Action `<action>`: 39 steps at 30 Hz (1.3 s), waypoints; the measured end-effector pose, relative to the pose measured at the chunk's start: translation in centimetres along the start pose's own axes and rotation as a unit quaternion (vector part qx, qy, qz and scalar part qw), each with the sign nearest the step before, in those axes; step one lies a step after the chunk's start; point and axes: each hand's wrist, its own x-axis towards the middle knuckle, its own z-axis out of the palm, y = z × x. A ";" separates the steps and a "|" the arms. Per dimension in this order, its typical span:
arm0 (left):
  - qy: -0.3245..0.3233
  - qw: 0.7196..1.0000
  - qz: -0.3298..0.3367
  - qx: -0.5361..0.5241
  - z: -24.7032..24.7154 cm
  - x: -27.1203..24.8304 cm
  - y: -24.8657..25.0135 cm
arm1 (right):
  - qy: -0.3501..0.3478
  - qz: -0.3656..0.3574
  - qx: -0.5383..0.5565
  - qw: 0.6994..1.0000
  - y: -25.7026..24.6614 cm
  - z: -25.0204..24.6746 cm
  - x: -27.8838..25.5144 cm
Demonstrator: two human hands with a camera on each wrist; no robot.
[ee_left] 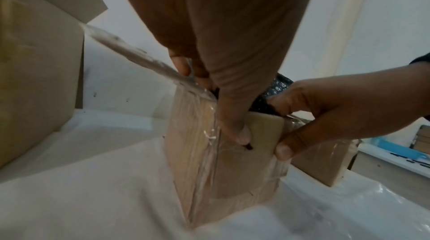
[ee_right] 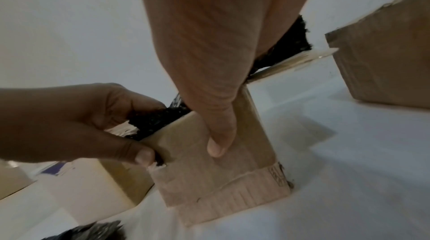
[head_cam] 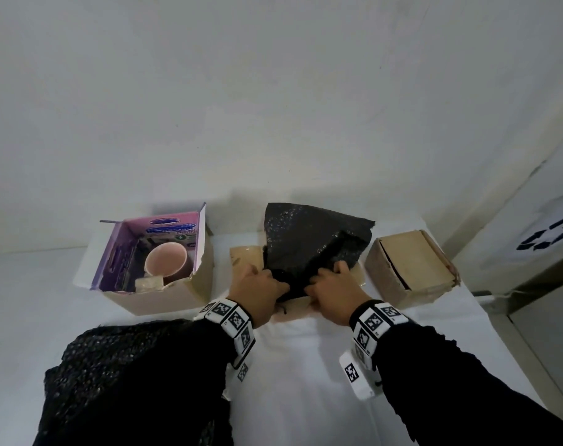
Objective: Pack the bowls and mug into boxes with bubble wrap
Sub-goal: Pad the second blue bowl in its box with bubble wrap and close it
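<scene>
A white table [head_cam: 305, 365] runs up to a plain white wall [head_cam: 273, 91]. Well to the right of the hands, off the table's edge, a white surface bears a dark recycling symbol [head_cam: 550, 235].

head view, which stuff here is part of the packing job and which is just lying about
Part of the job:
- left hand and right hand, both gripping the black bubble wrap
- middle cardboard box the wrap goes into
- pink mug in the purple-lined box
- closed cardboard box
- spare black bubble wrap

Lying about:
- recycling-symbol bin
</scene>
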 end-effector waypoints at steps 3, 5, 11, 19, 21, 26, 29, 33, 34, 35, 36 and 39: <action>-0.001 0.999 0.015 -0.046 0.2 -1.4 0.1 | 0.000 -0.015 -0.004 1.000 -1.0 0.1 -1.1; 0.024 0.998 0.007 -0.050 0.3 -2.1 0.3 | 0.013 -0.010 -0.011 1.000 -1.5 0.2 -1.5; 0.131 0.989 0.017 -0.058 0.6 -3.9 1.9 | 0.020 -0.018 -0.047 0.999 -2.2 0.5 -2.5; 0.088 0.994 0.055 -0.043 1.0 -4.6 3.0 | -0.026 0.015 0.007 1.000 -2.3 0.1 -2.6; 0.057 0.998 0.037 -0.007 0.4 -4.5 3.6 | -0.040 0.023 -0.004 0.999 -2.6 0.1 -2.5; 0.015 0.999 0.022 0.041 -0.6 -3.6 4.3 | -0.058 0.042 -0.011 0.997 -2.9 0.5 -2.9; 0.025 0.999 0.018 0.038 1.3 -3.7 3.9 | 0.017 0.037 0.007 0.999 -2.9 1.7 -3.3; -0.029 0.999 -0.036 0.026 0.6 -4.0 4.8 | 0.114 0.062 -0.002 0.992 -2.8 3.5 -4.0; -0.031 0.997 -0.049 0.043 0.1 -3.8 5.0 | 0.119 0.064 0.007 0.991 -2.9 3.7 -4.2; -0.036 0.996 -0.055 0.057 -0.4 -3.6 5.2 | 0.126 0.058 0.013 0.990 -3.1 3.6 -4.2; -0.035 0.996 -0.052 0.066 -0.8 -3.3 5.2 | 0.133 0.052 0.020 0.990 -3.3 3.5 -4.2; -0.025 0.998 -0.036 0.036 -0.8 -2.7 4.5 | 0.177 0.051 0.143 0.972 -2.4 2.7 -4.5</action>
